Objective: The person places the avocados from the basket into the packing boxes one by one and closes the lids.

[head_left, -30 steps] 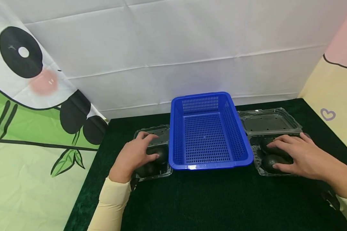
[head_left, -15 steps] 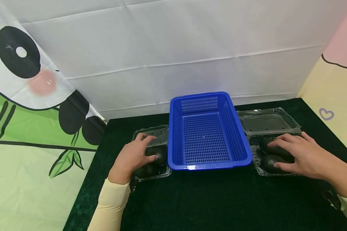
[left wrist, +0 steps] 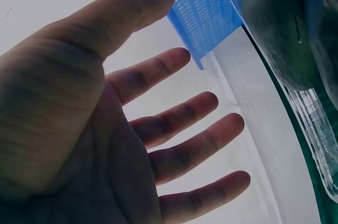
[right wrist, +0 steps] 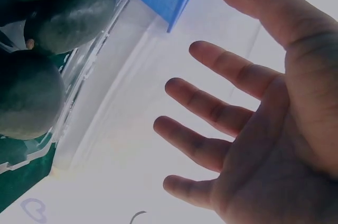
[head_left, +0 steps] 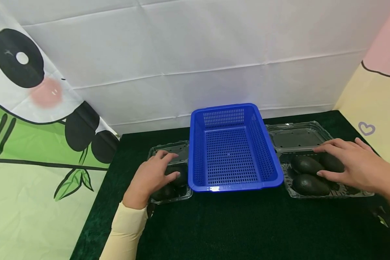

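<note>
Reaching: both of my hands are out over the clear trays that flank the blue basket (head_left: 232, 148) on the dark green cloth (head_left: 247, 224).
Left hand: my left hand (head_left: 151, 177) hovers over the left clamshell tray (head_left: 169, 150), fingers spread and relaxed, nothing held; the wrist view shows the palm open with the fingers apart.
Left avocados: dark avocados (head_left: 178, 176) lie in that tray, mostly hidden under my hand; I cannot tell whether my fingertips touch them.
Right hand: my right hand (head_left: 354, 166) is spread above the right clamshell tray (head_left: 299, 135), fingers straight, gripping nothing.
Right avocados: three avocados (head_left: 307, 164) lie in the near half of that tray, just under my fingers.
Basket: sits between the two trays, touching or just beside each.
Backdrop: a white sheet (head_left: 195, 57) behind, a panda print (head_left: 35, 90) to the left.
</note>
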### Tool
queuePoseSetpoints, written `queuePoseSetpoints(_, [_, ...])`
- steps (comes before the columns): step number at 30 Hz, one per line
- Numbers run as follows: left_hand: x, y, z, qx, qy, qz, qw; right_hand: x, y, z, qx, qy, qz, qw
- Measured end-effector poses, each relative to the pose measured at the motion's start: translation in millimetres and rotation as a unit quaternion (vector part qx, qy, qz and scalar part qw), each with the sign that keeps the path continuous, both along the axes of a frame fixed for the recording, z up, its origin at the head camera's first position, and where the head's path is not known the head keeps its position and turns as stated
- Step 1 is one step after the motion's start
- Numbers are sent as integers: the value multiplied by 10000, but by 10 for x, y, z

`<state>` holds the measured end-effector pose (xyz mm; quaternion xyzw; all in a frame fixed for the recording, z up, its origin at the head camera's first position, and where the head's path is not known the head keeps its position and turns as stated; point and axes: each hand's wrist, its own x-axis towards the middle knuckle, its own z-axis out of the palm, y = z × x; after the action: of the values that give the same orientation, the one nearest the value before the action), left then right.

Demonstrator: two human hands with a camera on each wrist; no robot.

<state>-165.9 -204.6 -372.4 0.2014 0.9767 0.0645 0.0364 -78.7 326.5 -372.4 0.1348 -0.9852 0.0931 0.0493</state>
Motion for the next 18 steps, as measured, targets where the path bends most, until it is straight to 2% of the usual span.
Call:
queuePoseSetpoints(6, [24, 30, 4, 44, 157, -67, 9998, -105, 89, -46, 259, 195, -241, 9992])
queuePoseSetpoints(12, [47, 36, -6, 70, 218, -20, 9997, -306, 302, -167, 399, 373, -593, 9967])
queuePoseSetpoints(18, [74, 40, -15, 148, 145, -32, 9998, -507, 533, -283, 549, 280, -961, 9935])
